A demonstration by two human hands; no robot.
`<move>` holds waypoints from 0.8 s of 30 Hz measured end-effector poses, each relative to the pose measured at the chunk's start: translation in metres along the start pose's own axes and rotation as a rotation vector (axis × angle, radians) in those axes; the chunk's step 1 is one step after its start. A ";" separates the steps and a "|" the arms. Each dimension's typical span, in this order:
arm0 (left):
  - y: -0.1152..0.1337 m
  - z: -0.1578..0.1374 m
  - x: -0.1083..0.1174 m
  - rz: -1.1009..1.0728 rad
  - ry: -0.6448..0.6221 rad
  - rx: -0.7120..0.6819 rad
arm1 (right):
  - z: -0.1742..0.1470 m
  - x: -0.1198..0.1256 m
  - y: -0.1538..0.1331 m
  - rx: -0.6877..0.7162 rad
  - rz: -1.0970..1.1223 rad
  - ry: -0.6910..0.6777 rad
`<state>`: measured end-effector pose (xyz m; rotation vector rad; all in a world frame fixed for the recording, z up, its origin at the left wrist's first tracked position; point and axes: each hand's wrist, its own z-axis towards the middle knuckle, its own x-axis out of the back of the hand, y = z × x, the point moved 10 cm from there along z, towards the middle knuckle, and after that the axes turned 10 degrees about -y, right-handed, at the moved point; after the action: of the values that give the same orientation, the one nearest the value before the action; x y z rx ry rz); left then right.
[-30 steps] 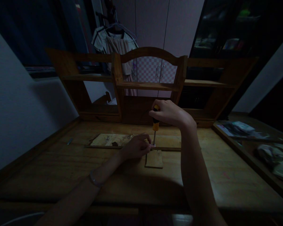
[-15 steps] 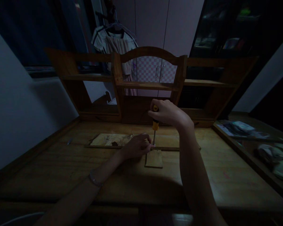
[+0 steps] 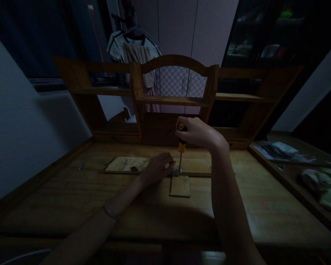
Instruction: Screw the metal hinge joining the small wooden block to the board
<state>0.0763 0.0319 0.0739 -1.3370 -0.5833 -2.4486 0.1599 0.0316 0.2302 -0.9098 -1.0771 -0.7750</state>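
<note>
My right hand (image 3: 191,129) is wrapped round the yellow-and-black handle of a screwdriver (image 3: 181,147), which stands upright with its shaft pointing down. The screwdriver's tip meets a small metal piece (image 3: 176,172), likely a hinge, where a long thin wooden board (image 3: 197,165) adjoins a small square wooden board (image 3: 180,187). My left hand (image 3: 159,166) lies on the long board just left of the metal piece, fingers loosely bent and apart from the shaft. Any screw under the tip is too small to make out.
The boards lie on a wooden desk (image 3: 105,206) with a shelf hutch (image 3: 173,99) along its back. A small grey-green object (image 3: 81,165) lies at the left. Papers and cloth items fill a side surface (image 3: 287,151) on the right.
My left fingers have drawn back from the screwdriver's tip and settled on the long board, uncovering the metal piece. My right hand has turned slightly on the handle.
</note>
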 end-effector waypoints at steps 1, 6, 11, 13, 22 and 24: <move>-0.001 0.000 0.000 -0.011 -0.001 0.011 | 0.000 0.000 0.000 -0.002 -0.002 -0.001; -0.009 -0.001 -0.009 -0.040 -0.043 0.070 | -0.001 0.000 0.002 -0.008 0.003 -0.005; -0.020 -0.002 -0.020 -0.013 -0.084 0.109 | 0.001 0.000 0.003 -0.006 -0.001 -0.009; -0.021 -0.002 -0.024 0.004 -0.116 0.104 | 0.001 0.000 0.003 -0.002 -0.006 -0.007; -0.021 -0.002 -0.030 0.001 -0.157 0.082 | 0.002 -0.002 0.005 0.010 -0.011 -0.009; -0.021 -0.002 -0.031 -0.001 -0.160 0.088 | 0.002 -0.002 0.006 0.019 -0.013 -0.003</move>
<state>0.0819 0.0514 0.0423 -1.5055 -0.7207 -2.3021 0.1635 0.0358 0.2273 -0.8888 -1.0926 -0.7725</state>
